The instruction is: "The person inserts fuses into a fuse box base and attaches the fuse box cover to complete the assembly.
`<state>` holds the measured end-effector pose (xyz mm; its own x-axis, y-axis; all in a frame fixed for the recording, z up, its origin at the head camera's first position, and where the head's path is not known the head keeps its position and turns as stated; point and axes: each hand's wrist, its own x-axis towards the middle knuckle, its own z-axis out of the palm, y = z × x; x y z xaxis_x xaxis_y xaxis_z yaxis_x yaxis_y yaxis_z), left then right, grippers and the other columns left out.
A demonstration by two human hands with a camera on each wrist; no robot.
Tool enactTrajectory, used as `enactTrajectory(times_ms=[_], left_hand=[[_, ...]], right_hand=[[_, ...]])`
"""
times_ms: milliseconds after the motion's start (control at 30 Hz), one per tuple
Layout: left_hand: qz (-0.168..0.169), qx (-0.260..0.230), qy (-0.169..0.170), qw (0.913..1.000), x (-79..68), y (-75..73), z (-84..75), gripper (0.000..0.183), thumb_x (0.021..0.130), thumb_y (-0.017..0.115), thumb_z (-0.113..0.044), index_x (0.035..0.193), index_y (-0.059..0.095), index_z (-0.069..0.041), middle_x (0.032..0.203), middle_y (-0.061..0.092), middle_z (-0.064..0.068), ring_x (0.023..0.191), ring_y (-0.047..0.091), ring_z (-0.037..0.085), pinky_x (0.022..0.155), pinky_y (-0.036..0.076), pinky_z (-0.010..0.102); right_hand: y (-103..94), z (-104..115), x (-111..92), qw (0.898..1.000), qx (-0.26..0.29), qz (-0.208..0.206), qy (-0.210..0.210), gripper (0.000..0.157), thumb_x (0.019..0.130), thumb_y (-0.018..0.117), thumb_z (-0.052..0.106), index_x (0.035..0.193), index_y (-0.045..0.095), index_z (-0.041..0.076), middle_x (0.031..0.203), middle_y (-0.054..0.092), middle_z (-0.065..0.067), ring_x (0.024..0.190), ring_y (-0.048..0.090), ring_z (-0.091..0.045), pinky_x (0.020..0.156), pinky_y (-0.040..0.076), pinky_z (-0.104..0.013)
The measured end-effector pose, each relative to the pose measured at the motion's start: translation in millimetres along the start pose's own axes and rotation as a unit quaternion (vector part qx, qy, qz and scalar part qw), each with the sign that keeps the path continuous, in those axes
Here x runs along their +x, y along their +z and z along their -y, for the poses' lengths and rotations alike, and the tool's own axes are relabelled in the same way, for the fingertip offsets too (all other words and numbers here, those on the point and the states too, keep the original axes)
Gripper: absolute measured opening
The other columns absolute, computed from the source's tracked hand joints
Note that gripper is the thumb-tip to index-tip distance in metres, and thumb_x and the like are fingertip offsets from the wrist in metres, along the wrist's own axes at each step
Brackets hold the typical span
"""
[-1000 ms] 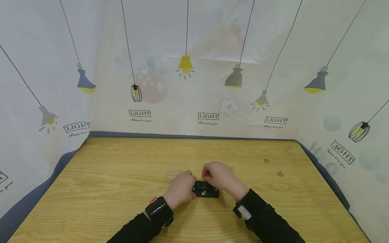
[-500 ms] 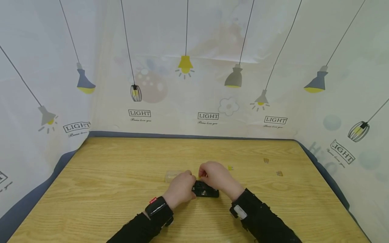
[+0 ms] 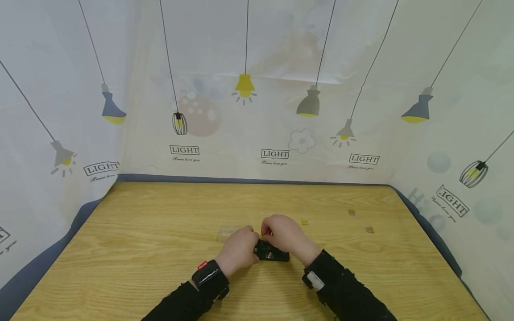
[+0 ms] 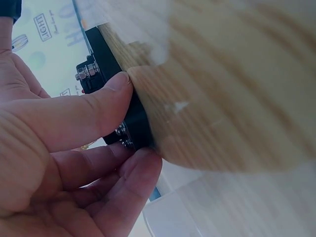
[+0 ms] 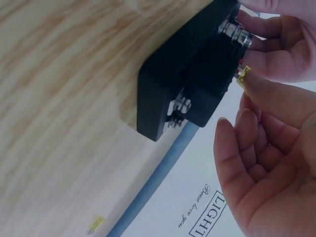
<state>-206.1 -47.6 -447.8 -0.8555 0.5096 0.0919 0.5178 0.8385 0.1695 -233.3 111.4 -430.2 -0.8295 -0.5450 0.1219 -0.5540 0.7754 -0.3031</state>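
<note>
My left hand [image 3: 240, 247] grips the left end of a black fuse block [image 3: 274, 255] on the table, thumb on its near side. In the right wrist view the block [image 5: 170, 74] shows metal studs with nuts on its raised middle part. My right hand [image 3: 285, 232] is over the block's top and pinches a small yellow blade fuse [image 5: 243, 76] with thumb and forefinger. The fuse's prongs point at the top of the block, close to small red marks. In the left wrist view, my left thumb and fingers hold the block [image 4: 140, 123] near its end.
A clear plastic cover [image 3: 226, 232] lies behind my left hand. Another yellow blade fuse [image 3: 304, 222] rests on the wooden table [image 3: 160, 214], right of my right hand. Two small brownish pieces [image 3: 369, 229] lie farther right. A printed cloth wall [image 3: 241, 129] surrounds the table's back and sides.
My right hand has shifted a little to the left along the block, exposing more of the yellow fuse on the table. My left hand stays in place on the block.
</note>
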Motion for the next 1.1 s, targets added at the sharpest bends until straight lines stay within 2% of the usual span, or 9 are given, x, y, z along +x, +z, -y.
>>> enactTrajectory(times_ms=[1100], left_hand=[[-0.004,-0.003,0.001,1.0,-0.2,0.8,0.0,0.03,0.06,0.082,-0.025,0.078,0.064,-0.01,0.075,0.048,-0.002,0.064,0.045,0.01,0.058,0.042,0.025]], right_hand=[[5.1,2.3,-0.5,0.999,-0.029,-0.011,-0.02,0.008,0.078,0.067,0.014,0.077,0.06,0.018,0.071,0.051,0.008,0.066,0.046,-0.008,0.062,0.043,-0.026]])
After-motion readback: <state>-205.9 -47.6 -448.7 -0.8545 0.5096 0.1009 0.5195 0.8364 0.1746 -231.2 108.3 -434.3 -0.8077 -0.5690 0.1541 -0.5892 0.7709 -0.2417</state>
